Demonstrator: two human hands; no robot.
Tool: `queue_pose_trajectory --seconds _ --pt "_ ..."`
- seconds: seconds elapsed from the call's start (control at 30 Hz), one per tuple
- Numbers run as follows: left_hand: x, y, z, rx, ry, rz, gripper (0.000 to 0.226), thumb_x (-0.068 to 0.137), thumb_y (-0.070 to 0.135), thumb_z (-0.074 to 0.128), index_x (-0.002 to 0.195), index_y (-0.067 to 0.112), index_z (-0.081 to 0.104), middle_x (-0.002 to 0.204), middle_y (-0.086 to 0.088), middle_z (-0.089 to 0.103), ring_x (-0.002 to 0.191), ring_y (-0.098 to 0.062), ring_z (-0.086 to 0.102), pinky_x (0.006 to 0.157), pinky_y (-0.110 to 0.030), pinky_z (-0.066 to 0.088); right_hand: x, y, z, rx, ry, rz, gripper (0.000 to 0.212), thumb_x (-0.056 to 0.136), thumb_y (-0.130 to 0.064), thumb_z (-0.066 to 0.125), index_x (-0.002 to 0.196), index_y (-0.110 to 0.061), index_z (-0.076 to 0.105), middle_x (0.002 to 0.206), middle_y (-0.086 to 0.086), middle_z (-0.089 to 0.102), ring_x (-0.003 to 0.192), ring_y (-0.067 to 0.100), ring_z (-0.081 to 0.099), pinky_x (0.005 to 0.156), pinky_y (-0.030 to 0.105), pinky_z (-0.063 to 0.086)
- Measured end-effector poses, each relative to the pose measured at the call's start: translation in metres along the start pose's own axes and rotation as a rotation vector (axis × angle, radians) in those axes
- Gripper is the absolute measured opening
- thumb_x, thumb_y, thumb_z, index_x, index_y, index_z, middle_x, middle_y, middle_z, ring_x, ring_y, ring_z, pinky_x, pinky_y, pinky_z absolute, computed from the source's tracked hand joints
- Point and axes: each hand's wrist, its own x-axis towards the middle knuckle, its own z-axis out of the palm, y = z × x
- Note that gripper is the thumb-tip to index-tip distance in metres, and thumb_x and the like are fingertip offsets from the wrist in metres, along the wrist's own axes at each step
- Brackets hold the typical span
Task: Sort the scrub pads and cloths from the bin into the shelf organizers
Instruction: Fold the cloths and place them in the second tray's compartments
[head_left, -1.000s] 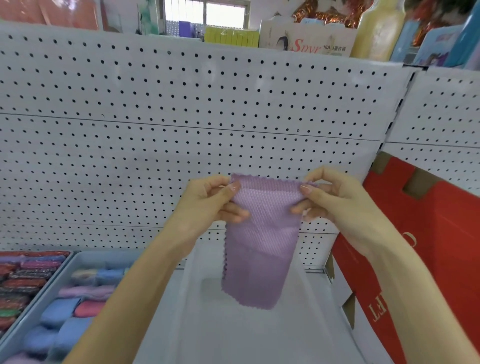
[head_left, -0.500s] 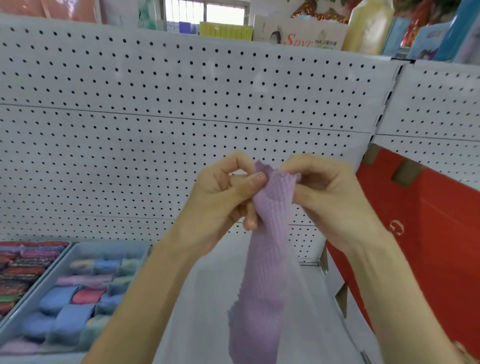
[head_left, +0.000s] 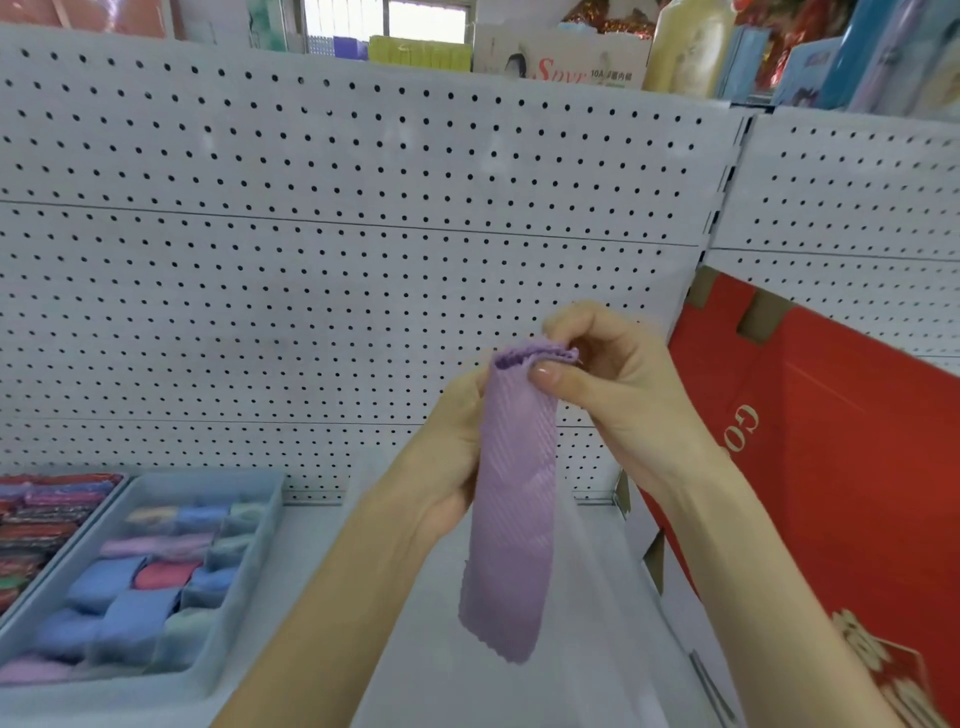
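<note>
Right hand pinches the folded purple cloth by its top; left hand backs it, fingers hidden; likely narrowing it for the organizer.

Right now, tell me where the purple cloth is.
Head view, centre: the purple cloth hangs pinched by the right hand, left hand gripping its side, right of the blue organizer.

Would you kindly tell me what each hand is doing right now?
Left hand: holding the folded lilac textured cloth.
Right hand: pinching its top edge.
</note>
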Motion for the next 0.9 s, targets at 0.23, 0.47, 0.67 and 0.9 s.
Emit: queue_pose_trajectory --seconds 0.23,0.47,0.67,0.9 --pt "-0.007 -0.044 -0.016 -0.139 -0.167 0.004 0.081 0.067 0.075 0.047 0.117 0.012 0.058 0.102 -0.011 0.071 0.099 -0.026 0.068 0.092 -0.04 0.053 -0.003 -0.001 0.003 -0.221 0.108 0.098 0.014 0.086 -0.012 0.064 0.078 -0.014 0.053 0.063 -0.008 0.056 0.053 0.005 0.049 0.047 0.018 0.041" --pt "-0.025 -0.056 -0.021 -0.065 -0.296 -0.037 0.028 0.08 -0.004 0.057 0.096 0.014 0.072 0.093 -0.016 0.073 0.087 -0.028 0.071 0.079 -0.035 0.055 0.002 0.001 0.002 -0.218 0.146 0.092 0.013 0.086 -0.013 0.066 0.08 -0.011 0.054 0.056 -0.008 0.054 0.043 0.007 0.041 0.041 0.02 0.034" --pt "-0.036 -0.075 -0.021 -0.024 -0.244 -0.104 0.019 0.078 0.001 0.066 0.086 0.016 0.076 0.079 -0.011 0.072 0.074 -0.024 0.07 0.077 -0.037 0.057 0.005 0.013 -0.004 -0.171 0.245 0.124 0.01 0.087 -0.012 0.065 0.082 -0.011 0.058 0.059 -0.004 0.056 0.043 0.007 0.042 0.042 0.019 0.034" --pt "-0.031 -0.086 -0.03 -0.188 -0.038 -0.142 0.031 0.093 0.006 0.045 0.119 -0.002 0.059 0.121 -0.021 0.064 0.112 -0.029 0.063 0.092 -0.034 0.053 -0.044 0.079 -0.009 -0.206 0.334 0.586 0.034 0.091 -0.044 0.053 0.109 -0.016 0.052 0.094 0.004 0.066 0.072 0.009 0.062 0.065 0.021 0.05"
